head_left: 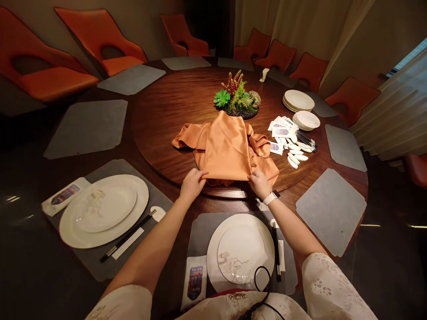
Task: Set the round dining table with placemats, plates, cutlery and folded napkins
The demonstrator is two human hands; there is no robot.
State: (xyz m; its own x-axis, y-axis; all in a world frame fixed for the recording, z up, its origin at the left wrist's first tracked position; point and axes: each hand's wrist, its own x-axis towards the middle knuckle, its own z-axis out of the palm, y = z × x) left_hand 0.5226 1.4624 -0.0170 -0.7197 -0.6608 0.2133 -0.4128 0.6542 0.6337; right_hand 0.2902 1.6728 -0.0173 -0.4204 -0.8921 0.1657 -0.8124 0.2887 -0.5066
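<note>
An orange satin napkin (227, 146) is stretched between my two hands, its near edge pulled straight. My left hand (193, 183) pinches its near left corner, and my right hand (259, 183), with a watch on the wrist, grips the near right corner. Beneath and around it lies a heap of more orange cloth (268, 166) on the round wooden turntable (156, 111). Close in front of me, a small plate (245, 253) rests on a larger plate (213, 240) on a grey placemat (200, 226), with black chopsticks (276, 253) to the right.
A succulent arrangement (238, 95) stands behind the cloth. To the right are stacked plates (298, 100), smaller plates (306, 120), printed packets (282, 129), white rests (293, 160) and more chopsticks (307, 140). Another plate setting (140, 200) lies at left. Orange chairs (100, 40) ring the table.
</note>
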